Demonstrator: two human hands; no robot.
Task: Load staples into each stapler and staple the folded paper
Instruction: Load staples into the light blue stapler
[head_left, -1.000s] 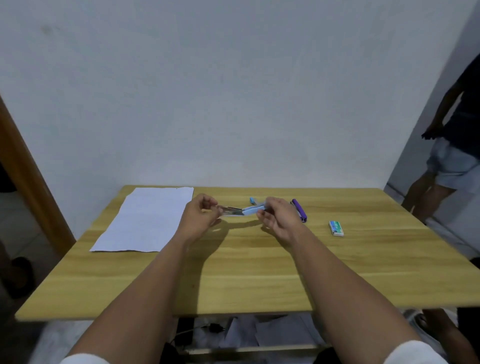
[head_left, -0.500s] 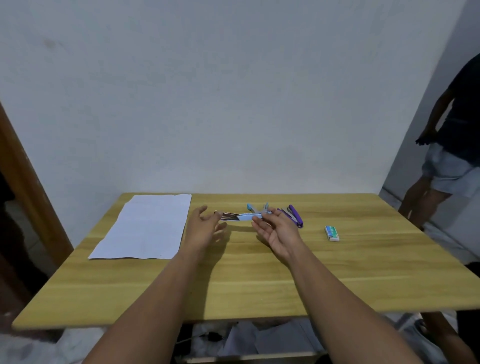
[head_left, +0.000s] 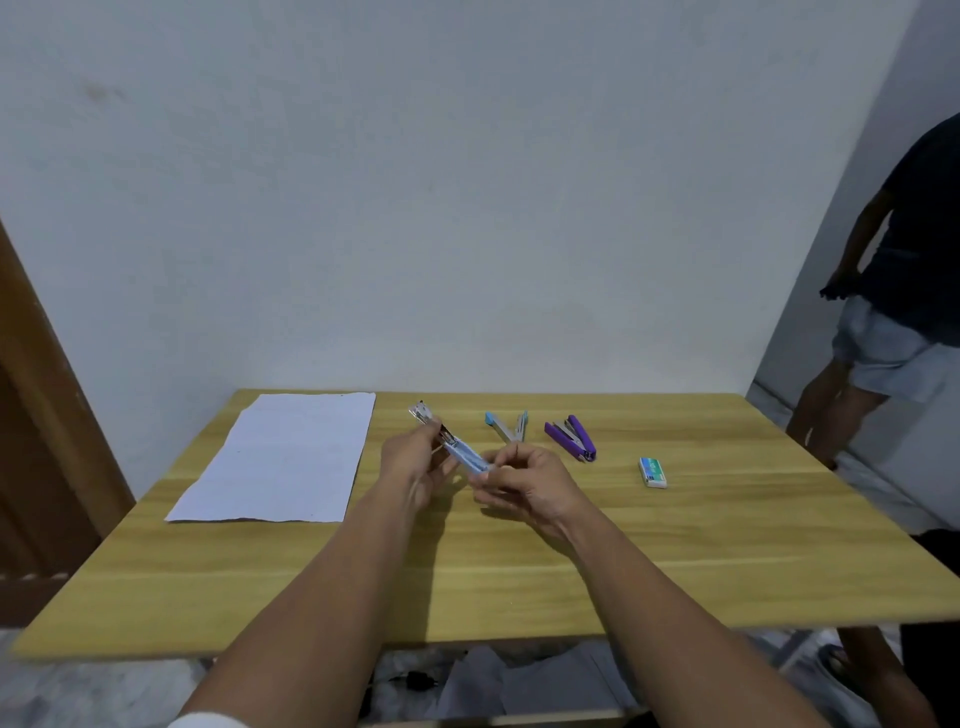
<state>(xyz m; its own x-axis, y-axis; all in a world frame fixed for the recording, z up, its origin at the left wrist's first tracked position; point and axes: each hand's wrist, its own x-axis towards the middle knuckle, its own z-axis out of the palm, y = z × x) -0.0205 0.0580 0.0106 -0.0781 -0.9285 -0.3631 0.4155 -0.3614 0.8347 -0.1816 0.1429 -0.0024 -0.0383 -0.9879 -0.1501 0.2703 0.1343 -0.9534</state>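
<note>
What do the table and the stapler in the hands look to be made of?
Table: looks like wood or wood-look laminate, judging by the pale grain stripes and soft sheen. Stapler: pale blue body, probably plastic with a matte look; its bright, glinting front end looks like metal.

Plain room, looks like a home or small office corner; cannot tell which. Bare white plastered wall (head_left: 467, 182) straight behind a light wooden worktop (head_left: 519, 561) pushed against it. Brown wooden door frame (head_left: 36, 389) at left edge. Desk stationery on the worktop: white paper sheet (head_left: 280, 457), purple stapler (head_left: 571, 436), small staple box (head_left: 652, 472). Bystander (head_left: 904, 291) in dark shirt and light shorts stands at right. Loose papers (head_left: 493, 680) piled under the worktop.
</note>
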